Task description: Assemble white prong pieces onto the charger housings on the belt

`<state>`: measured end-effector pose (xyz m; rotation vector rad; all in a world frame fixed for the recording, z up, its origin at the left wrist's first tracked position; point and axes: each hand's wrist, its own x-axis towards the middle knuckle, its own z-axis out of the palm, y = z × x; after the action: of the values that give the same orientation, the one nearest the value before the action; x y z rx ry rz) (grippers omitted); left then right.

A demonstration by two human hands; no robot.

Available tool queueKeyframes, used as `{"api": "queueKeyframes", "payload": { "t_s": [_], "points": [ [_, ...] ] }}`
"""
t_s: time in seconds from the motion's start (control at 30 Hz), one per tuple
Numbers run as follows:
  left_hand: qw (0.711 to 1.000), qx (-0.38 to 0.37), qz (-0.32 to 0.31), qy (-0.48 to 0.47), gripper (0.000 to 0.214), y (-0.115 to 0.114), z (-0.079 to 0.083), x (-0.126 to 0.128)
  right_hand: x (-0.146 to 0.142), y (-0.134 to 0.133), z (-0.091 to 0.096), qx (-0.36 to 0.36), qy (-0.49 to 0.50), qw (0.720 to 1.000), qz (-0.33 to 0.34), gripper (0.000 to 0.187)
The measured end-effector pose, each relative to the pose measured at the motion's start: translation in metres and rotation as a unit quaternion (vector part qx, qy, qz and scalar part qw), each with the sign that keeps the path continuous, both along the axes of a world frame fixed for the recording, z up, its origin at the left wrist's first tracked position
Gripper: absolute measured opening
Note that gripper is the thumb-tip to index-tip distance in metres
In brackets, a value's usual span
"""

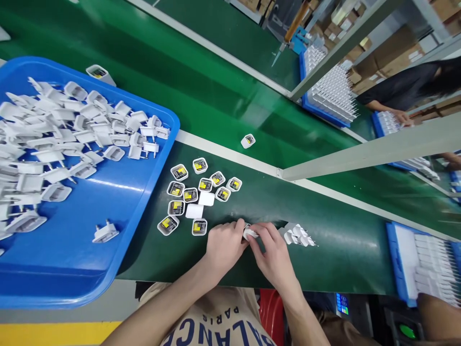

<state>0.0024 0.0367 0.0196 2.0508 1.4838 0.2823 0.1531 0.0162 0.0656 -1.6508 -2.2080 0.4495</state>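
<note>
Blue tray point(108, 202), white plug caps point(65, 129)

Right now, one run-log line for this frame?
left hand: on white charger part | right hand: same part | open housings: left of hands | plug pieces: right | blue tray: far left

Both forearms enter from the lower edge of the frame, bare to the elbow, and converge near lower centre. Left hand point(224, 248): back of hand facing up, knuckles bent, fingers curled inward toward the right hand. Right hand point(272, 253): back of hand up, wrist angled toward upper left, fingers point(260, 234) bent and pinched together at the tips. The fingertips of the two hands meet, touching.
</note>
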Motion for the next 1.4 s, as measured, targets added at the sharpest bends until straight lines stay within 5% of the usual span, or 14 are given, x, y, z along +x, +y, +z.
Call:
{"api": "queueKeyframes", "payload": {
  "t_s": [0.23, 0.6, 1.0, 1.4],
  "points": [
    [1.000, 0.021, 0.007, -0.006, 0.007, -0.003, -0.004, 0.002, -0.009, -0.007, -0.003, 0.037, -0.106, 0.993, -0.031, 0.012],
    [1.000, 0.013, 0.004, 0.005, 0.009, -0.001, -0.005, 0.004, -0.013, -0.003, -0.001, 0.024, -0.137, 0.990, -0.032, 0.017],
    [0.998, -0.026, -0.015, 0.047, 0.003, 0.003, 0.002, 0.005, -0.023, -0.010, -0.027, 0.071, -0.187, 0.977, -0.072, 0.024],
    [0.996, -0.077, -0.050, 0.000, 0.049, 0.009, 0.027, -0.009, -0.008, 0.003, 0.004, -0.054, -0.311, 0.949, -0.021, 0.018]
  ]
}}
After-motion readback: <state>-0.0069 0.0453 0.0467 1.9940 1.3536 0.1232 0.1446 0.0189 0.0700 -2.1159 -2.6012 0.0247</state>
